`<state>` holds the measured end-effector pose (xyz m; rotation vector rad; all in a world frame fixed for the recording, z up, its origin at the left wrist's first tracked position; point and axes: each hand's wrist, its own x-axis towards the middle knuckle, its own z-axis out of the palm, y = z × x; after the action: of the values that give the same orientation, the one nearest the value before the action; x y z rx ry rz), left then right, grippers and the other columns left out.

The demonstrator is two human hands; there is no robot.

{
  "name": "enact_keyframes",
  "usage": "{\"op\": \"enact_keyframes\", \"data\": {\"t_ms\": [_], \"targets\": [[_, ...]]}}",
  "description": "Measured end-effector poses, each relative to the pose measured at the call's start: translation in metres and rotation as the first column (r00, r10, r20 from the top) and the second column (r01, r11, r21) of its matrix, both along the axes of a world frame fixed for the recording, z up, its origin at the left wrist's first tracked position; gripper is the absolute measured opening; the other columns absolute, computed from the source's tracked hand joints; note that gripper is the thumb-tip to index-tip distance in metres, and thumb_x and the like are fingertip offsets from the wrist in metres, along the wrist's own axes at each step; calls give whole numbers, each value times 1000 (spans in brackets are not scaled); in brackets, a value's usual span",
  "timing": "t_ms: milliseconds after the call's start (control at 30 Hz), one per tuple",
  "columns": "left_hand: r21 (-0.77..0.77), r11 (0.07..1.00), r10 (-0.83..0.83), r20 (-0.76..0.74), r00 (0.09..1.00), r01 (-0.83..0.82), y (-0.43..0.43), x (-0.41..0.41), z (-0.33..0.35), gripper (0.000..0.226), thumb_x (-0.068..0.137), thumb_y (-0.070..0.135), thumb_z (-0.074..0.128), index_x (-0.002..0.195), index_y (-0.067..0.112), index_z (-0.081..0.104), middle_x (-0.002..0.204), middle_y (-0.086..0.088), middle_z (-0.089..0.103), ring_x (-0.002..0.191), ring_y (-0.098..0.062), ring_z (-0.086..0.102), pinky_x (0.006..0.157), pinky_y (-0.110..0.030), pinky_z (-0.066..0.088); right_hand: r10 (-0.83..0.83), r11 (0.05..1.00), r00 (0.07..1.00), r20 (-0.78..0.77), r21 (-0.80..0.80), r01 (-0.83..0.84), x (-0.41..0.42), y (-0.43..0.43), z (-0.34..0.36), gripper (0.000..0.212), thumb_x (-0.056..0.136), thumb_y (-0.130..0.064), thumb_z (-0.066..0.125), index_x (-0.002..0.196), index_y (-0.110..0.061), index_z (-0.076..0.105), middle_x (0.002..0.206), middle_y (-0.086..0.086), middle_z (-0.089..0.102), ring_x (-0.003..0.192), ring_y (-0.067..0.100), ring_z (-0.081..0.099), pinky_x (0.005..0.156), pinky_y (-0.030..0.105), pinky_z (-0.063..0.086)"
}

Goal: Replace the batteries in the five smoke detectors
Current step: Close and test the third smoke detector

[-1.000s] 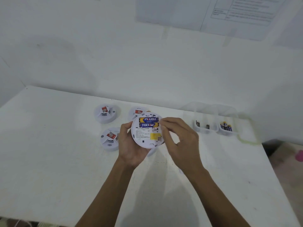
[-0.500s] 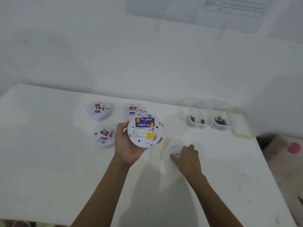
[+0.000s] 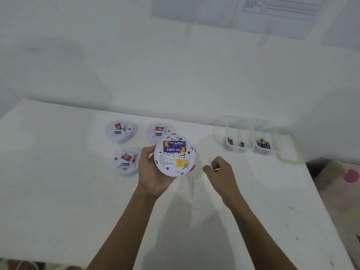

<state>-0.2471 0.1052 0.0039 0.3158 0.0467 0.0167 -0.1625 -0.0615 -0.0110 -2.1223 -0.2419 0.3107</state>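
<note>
Since batteries (image 3: pixel 174 146) are seated: right grip (image 3: pixel 217 170) left the detector (image 3: pixel 171 162), now seemingly pinching its white cover (image 3: pixel 210 160).
Left grip (image 3: pixel 153 175): grasping detector.
Next: closing.

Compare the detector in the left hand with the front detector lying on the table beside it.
The held detector is gripped by the left hand, flat back facing the camera; the table detector rests on the table, raised front up. The held detector shows two blue-and-yellow batteries and a yellow label; the table detector shows a red-and-white sticker and no batteries. Both are round and white.
</note>
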Motion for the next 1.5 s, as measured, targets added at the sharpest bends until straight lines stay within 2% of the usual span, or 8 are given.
{"op": "enact_keyframes", "data": {"t_ms": [133, 200, 333, 467, 633, 1000, 1200, 1500], "targets": [[2, 1000, 17, 4, 1000, -17, 3, -3, -2, 52, 79, 35, 53, 127, 14, 58, 133, -19, 54, 121, -43, 52, 96, -63, 42, 46, 961, 999, -8, 272, -42, -9, 7, 45, 32, 77, -25, 72, 69, -23, 41, 67, -4, 45, 52, 14, 39, 43, 20, 37], [15, 999, 39, 18, 999, -39, 5, -5, -3, 49, 80, 35, 53, 123, 14, 63, 129, -19, 58, 117, -40, 56, 94, -61, 45, 51, 948, 997, 59, 312, -66, -16, 11, 64, 32, 75, -30, 75, 73, -24, 44, 69, -9, 47, 51, 11, 43, 45, 18, 39], [69, 993, 96, -17, 995, -95, 7, -8, -3, 45, 72, 37, 62, 110, 15, 73, 112, -14, 70, 100, -29, 68, 87, -49, 53, 57, 988, 942, 330, 118, -101, -39, 28, 86, 35, 71, -41, 78, 83, -27, 48, 89, -7, 57, 74, 5, 55, 59, 9, 43], [70, 992, 113, -65, 991, -109, 9, -10, -1, 44, 74, 35, 60, 111, 14, 72, 109, -12, 70, 97, -27, 68, 83, -38, 55, 134, 989, 837, 530, -118, -84, -60, 48, 84, 47, 72, -49, 76, 106, -23, 56, 108, -3, 60, 96, 14, 48, 64, 3, 33], [126, 985, 135, -124, 983, -120, 9, -13, 1, 46, 85, 40, 43, 109, 15, 74, 102, -10, 73, 92, -25, 71, 72, -36, 59, 160, 969, 696, 700, -246, 24, -76, 70, 77, 52, 65, -45, 82, 102, -12, 68, 105, 15, 65, 89, 30, 63, 65, 39, 60], [244, 958, 192, -165, 967, -148, 12, -15, 3, 42, 78, 42, 48, 99, 20, 77, 94, -6, 74, 86, -20, 71, 71, -34, 58, 186, 963, 698, 692, -271, 12, -82, 75, 74, 44, 68, -39, 81, 101, -12, 70, 105, 17, 65, 90, 31, 63, 60, 40, 60], [243, 955, 213, -171, 962, -168, 11, -14, 7, 46, 82, 42, 45, 109, 18, 73, 103, -9, 71, 91, -23, 70, 76, -35, 59, 194, 953, 723, 663, -303, 23, -83, 76, 77, 40, 71, -38, 81, 100, -13, 70, 105, 18, 64, 89, 31, 63, 60, 39, 60], [337, 908, 315, -157, 936, -249, 11, -15, 5, 42, 80, 46, 46, 96, 24, 77, 93, -2, 75, 87, -17, 72, 70, -31, 57, 162, 946, 686, 709, -309, 96, -84, 85, 74, 42, 69, -46, 70, 96, -15, 72, 93, 17, 68, 74, 29, 66, 52, 38, 59]]}}
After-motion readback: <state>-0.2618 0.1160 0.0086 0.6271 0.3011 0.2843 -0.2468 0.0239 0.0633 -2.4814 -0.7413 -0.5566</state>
